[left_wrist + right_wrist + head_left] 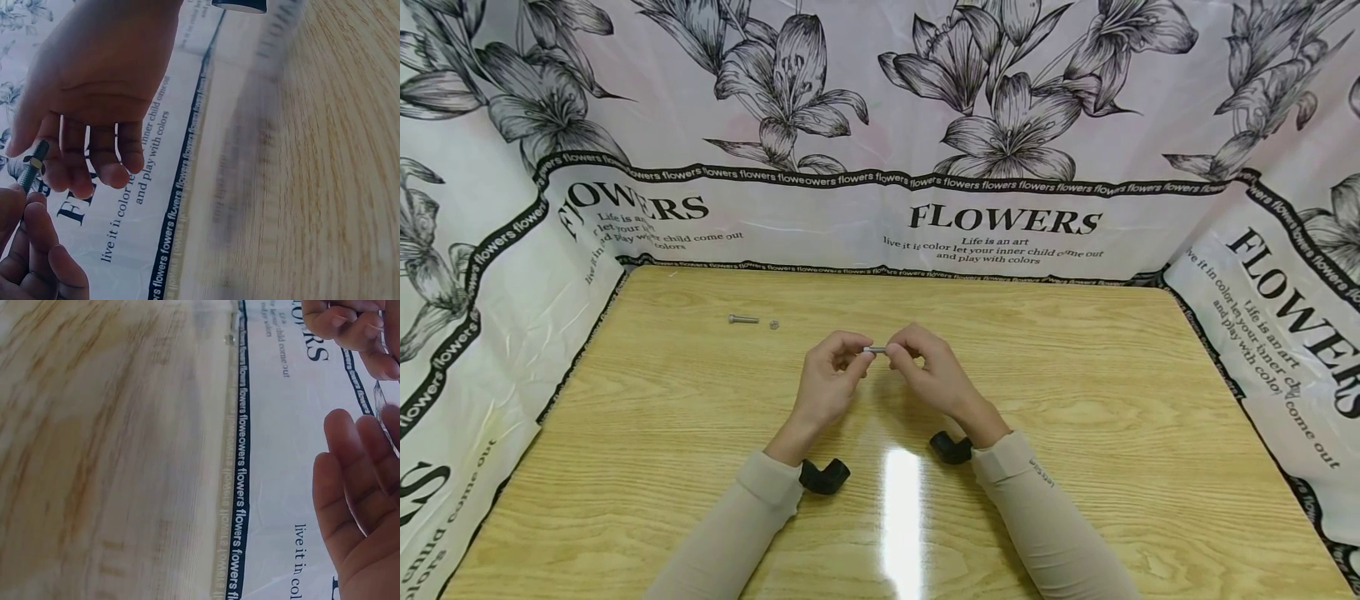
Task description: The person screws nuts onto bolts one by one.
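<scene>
Both hands meet over the middle of the table around one small metal bolt [877,350], which lies roughly level between them in the head view. A hex nut [34,162] sits on its thread, near the end, as the left wrist view shows. My left hand [829,379] has the nut between thumb and index finger, its other fingers loosely bent. With thumb and fingertips, my right hand [936,371] pinches the opposite end of the bolt, hiding that end. In the right wrist view, the bolt is partly covered by fingers.
A second bolt [743,319] lies on the wooden table [662,417] at the back left, with a loose nut [774,324] just right of it. Flower-printed cloth [820,225] walls the back and sides. Black curved pieces [825,477] stick out at both cuffs.
</scene>
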The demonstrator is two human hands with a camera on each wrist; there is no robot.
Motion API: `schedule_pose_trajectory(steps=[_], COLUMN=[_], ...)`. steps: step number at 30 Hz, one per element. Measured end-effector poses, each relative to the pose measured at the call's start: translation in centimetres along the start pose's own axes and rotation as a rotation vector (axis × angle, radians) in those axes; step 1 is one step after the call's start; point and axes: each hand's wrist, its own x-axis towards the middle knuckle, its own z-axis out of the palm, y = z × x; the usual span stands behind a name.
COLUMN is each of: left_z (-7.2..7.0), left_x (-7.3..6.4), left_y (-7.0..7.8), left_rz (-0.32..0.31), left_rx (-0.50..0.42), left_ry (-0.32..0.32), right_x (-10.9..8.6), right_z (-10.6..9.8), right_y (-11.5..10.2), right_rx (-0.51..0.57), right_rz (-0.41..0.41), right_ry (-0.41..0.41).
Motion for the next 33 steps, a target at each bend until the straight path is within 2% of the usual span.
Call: schedule_pose_trajectory(steps=[4, 9, 14, 20, 23, 29, 32, 33], left_z=[-0.1, -0.1, 0.0, 0.0, -0.1, 0.0, 0.1, 0.1], left_x=[0.0, 0.1, 0.1, 0.0, 0.1, 0.0, 0.1, 0.1], left_y=[0.0, -0.1, -0.3, -0.1, -0.1, -0.2, -0.4, -0.9], left_rz=[0.001, 0.010, 0.013, -0.008, -0.011, -0.005, -0.023, -0.020], left_rx=[0.002, -0.005, -0.004, -0.012, -0.014, -0.016, -0.021, -0.026], left_ry=[-0.004, -0.002, 0.008, 0.007, 0.007, 0.010, 0.005, 0.004], right_x=[-0.2, -0.1, 0.0, 0.0, 0.0, 0.0, 0.1, 0.1], right_z=[0.0, 0.0, 0.0, 0.0, -0.1, -0.8, -0.9, -1.0], right_y=[0.1, 0.0, -0.1, -0.5, -1.4, -4.1, -4.4, -4.4], right_rx=[0.037, 0.055, 0.021, 0.018, 0.034, 0.014, -0.013, -0.019], right_rz=[0.027, -0.012, -0.023, 0.041, 0.044, -0.016, -0.005, 0.002], right_ry=[-0.012, -0.012, -0.013, -0.010, -0.012, -0.022, -0.018, -0.017])
